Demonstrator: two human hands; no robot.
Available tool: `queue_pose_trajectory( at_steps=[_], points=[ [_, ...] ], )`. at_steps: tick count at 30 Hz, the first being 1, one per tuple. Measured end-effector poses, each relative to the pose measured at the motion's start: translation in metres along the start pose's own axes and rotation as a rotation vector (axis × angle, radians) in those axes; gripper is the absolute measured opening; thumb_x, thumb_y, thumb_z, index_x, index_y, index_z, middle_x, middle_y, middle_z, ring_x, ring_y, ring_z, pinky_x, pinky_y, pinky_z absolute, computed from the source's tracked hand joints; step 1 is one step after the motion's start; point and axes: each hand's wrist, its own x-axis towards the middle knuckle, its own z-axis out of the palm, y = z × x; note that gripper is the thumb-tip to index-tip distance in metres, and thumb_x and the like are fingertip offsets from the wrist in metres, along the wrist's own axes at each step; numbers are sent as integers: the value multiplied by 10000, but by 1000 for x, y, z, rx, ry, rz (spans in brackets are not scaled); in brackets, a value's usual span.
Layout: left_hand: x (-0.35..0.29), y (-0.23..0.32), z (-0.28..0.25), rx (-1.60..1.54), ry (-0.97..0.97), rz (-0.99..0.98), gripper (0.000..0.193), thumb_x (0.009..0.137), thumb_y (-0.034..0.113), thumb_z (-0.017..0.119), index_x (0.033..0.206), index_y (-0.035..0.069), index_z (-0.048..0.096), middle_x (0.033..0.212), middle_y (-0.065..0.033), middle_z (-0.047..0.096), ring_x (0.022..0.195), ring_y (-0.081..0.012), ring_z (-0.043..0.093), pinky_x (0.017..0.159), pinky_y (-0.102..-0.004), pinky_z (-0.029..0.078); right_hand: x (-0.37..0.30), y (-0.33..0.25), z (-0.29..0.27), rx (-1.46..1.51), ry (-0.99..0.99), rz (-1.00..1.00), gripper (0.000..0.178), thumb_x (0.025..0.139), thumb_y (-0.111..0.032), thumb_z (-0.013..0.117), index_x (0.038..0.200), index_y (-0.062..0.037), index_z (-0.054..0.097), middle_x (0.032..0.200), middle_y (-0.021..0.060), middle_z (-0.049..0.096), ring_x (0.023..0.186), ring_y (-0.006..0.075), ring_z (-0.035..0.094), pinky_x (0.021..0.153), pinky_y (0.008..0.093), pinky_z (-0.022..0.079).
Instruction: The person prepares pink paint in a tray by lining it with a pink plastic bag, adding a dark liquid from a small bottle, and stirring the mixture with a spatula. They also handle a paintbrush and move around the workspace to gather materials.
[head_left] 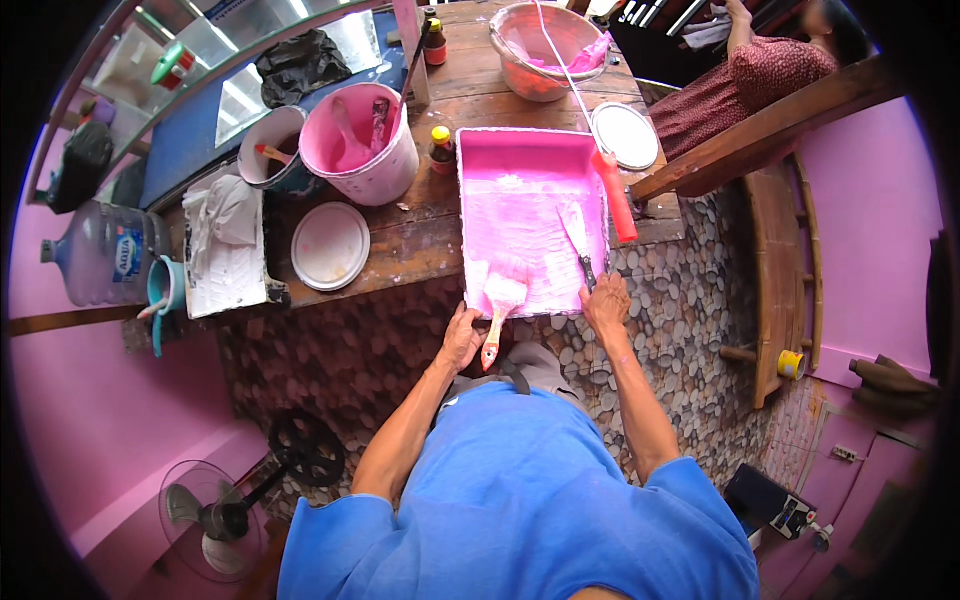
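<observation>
A paint tray (535, 225) coated in pink paint lies in front of me, its near end beyond the table's edge. My left hand (463, 338) grips its near left corner. At the near right corner, my right hand (606, 303) is closed on the rim, beside the dark handle of a scraper (576, 232) lying in the tray. A paint-covered brush (503, 297) rests over the near rim, handle toward me. Along the tray's right edge lies a red handle (617, 200) with a thin pale rod. My fingers under the tray are hidden.
On the wooden table (420, 240) stand a pink paint bucket (385, 175), a smaller bucket (262, 135), two round lids (330, 246), small bottles and a basin (520, 75). A second tray (225, 270) sits left. Another person (740, 110) is beyond a wooden beam (760, 130). A fan (215, 520) stands lower left.
</observation>
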Motion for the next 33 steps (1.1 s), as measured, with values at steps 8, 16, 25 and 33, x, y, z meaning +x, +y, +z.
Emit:
queue_pose_trajectory(
  at_steps=[8,16,25,33],
  points=[
    [-1,3,4,21,62,65,473,851,45,455,1291,69,284,1106,-132,513,872,-285,607,749,-421,534,25,-90,-11,466,-36,-150,385,705,-310,687,956,-26,616,917,141,595,903,310,555,803,409,452],
    [6,-14,-13,7,108,9,288,852,133,466,1042,-78,509,954,-172,594,820,-243,599,750,-355,495,167,-225,-12,493,110,-261,515,643,-361,724,1021,-44,579,971,140,544,950,315,501,799,428,413],
    [4,-18,-9,-241,153,-85,243,835,172,526,986,-18,533,873,-132,604,741,-243,600,691,-350,507,227,-243,-2,442,24,-474,454,603,-358,739,945,-78,634,1036,126,530,1021,289,466,870,436,329],
    [7,-17,-18,-170,104,-35,291,846,157,505,1062,-38,514,981,-128,601,882,-222,600,823,-356,488,240,-248,13,527,104,-539,317,598,-329,714,771,-71,653,1009,140,575,937,289,524,850,437,330]
  ],
)
